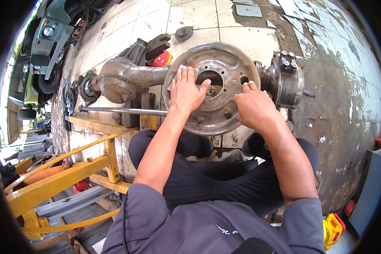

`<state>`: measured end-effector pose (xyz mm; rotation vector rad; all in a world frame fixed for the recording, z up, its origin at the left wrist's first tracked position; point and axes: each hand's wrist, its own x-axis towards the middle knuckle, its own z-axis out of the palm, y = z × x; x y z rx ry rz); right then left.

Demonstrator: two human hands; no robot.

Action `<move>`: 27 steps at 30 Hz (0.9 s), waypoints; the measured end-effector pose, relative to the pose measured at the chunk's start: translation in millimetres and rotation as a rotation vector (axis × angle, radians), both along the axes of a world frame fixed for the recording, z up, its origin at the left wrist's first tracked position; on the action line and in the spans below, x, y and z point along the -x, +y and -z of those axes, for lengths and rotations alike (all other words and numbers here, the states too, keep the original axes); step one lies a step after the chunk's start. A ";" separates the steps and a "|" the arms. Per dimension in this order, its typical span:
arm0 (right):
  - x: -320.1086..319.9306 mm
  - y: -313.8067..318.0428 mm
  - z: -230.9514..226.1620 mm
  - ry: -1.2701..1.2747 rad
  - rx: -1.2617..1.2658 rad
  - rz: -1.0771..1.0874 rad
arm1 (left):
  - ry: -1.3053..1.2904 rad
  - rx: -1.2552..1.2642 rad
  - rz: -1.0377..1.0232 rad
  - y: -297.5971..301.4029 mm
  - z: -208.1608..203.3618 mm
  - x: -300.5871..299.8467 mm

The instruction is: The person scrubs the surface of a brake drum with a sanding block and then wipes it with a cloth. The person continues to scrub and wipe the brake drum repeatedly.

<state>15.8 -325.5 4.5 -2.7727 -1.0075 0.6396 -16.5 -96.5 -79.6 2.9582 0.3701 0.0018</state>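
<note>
A round, worn brake backing plate (207,122) with a large centre hole and several smaller holes sits in front of me, overlapping an axle housing (125,78). My left hand (187,91) lies on its left side, fingers together and thumb spread toward the centre hole. Under those fingers a thin pale-grey sheet (181,69) is pressed against the metal; its kind is unclear. On the right side, my right hand (255,106) grips the plate with bent fingers near an oval hole. Some of its fingertips are hidden.
Right of the plate stands a cylindrical metal housing (288,80). A long rod (127,111) runs left below the axle. Yellow metal frames (63,182) fill the lower left. A small round metal part (183,34) lies on the tiles, and a vehicle (46,46) stands far left.
</note>
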 end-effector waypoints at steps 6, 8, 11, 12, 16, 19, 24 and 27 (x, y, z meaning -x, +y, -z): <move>1.3 -1.1 1.8 -0.004 -0.015 -0.005 | 0.030 0.018 -0.026 -2.3 -2.0 -14.0; 1.3 -0.5 2.6 -0.011 -0.012 -0.003 | 0.001 0.037 0.011 -2.5 -2.7 -0.8; -2.4 2.8 -4.5 0.037 0.015 -0.008 | 0.029 0.045 -0.030 -3.3 -8.5 -18.8; -2.3 2.4 -5.5 0.037 0.014 -0.013 | 0.033 0.037 -0.045 -5.7 -8.6 -22.4; 1.8 -1.4 5.1 -0.053 -0.015 -0.016 | 0.052 0.069 -0.027 -5.0 -1.7 -8.2; -2.0 1.8 5.1 -0.031 0.023 -0.024 | 0.036 0.065 -0.022 -0.1 -2.7 -14.1; 2.5 -1.4 6.7 -0.060 -0.019 -0.021 | -0.003 0.044 -0.003 -5.4 -5.4 -7.5; -0.9 1.9 -2.9 -0.001 0.004 -0.016 | 0.005 0.096 0.005 1.3 -4.6 -10.4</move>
